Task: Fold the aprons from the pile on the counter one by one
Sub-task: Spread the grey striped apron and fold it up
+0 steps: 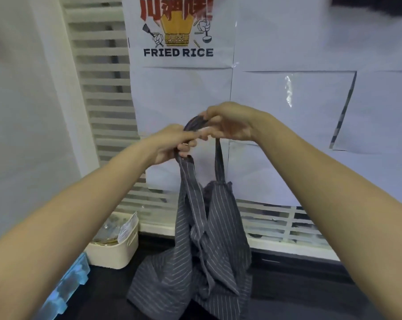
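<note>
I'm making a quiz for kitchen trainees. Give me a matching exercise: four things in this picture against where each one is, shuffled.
Things:
1. apron
2. cream basket
3. fried rice poster
4. blue tray

Places:
A. taped high on the wall
B. at the lower left edge of the counter
C. hanging from both hands, hem on the counter
D. left of the apron, below the blinds

Pairs: 1-C, 2-D, 3-A, 4-B
</note>
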`<action>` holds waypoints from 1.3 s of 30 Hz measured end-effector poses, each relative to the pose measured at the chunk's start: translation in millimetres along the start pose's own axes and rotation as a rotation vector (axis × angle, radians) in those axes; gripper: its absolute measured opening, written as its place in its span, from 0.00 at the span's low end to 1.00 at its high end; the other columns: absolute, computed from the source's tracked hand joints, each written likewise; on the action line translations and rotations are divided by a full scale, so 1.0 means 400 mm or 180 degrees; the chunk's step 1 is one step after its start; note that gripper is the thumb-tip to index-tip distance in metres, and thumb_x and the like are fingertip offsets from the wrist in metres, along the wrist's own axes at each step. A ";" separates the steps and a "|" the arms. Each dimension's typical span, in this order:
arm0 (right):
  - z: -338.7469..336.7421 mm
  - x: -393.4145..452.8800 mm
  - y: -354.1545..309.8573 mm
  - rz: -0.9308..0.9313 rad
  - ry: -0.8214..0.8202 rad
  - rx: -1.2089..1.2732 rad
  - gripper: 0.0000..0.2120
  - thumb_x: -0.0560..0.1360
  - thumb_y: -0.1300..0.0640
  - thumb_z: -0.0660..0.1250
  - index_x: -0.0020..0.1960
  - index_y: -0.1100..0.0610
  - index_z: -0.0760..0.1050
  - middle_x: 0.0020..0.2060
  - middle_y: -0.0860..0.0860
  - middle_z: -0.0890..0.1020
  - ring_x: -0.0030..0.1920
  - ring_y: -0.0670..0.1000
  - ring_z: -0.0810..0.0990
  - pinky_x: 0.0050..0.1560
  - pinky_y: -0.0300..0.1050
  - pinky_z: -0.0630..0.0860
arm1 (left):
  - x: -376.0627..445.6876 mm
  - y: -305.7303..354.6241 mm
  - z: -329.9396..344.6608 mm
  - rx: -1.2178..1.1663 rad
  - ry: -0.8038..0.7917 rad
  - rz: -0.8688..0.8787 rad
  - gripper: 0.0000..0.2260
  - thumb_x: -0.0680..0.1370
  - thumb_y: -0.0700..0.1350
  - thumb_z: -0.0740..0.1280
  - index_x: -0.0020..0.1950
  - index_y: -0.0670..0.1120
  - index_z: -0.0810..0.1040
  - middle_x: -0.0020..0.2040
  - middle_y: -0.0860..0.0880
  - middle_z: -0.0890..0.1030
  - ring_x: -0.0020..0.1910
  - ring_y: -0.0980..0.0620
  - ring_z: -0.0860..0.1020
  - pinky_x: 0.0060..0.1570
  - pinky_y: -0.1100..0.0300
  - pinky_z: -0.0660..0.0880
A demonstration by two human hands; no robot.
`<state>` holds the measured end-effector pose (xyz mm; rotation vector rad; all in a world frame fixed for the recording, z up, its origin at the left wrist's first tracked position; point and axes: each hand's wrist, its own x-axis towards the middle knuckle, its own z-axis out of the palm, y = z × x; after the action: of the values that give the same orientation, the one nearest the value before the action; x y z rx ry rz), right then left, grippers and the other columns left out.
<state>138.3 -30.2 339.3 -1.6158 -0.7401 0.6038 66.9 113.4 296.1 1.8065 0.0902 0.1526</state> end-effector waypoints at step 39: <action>-0.400 -0.126 -0.033 -0.0934 0.3018 -0.3356 0.25 0.78 0.44 0.60 0.34 0.64 0.71 0.32 0.61 0.71 0.39 0.58 0.69 0.39 0.46 0.62 | 0.035 0.155 -0.254 0.2751 0.2958 0.0422 0.21 0.82 0.44 0.50 0.56 0.32 0.78 0.59 0.30 0.75 0.58 0.33 0.72 0.58 0.48 0.68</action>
<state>221.0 -171.5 378.3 -2.3457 -0.5367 -0.9101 64.1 197.9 380.7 2.4384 0.7918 1.1894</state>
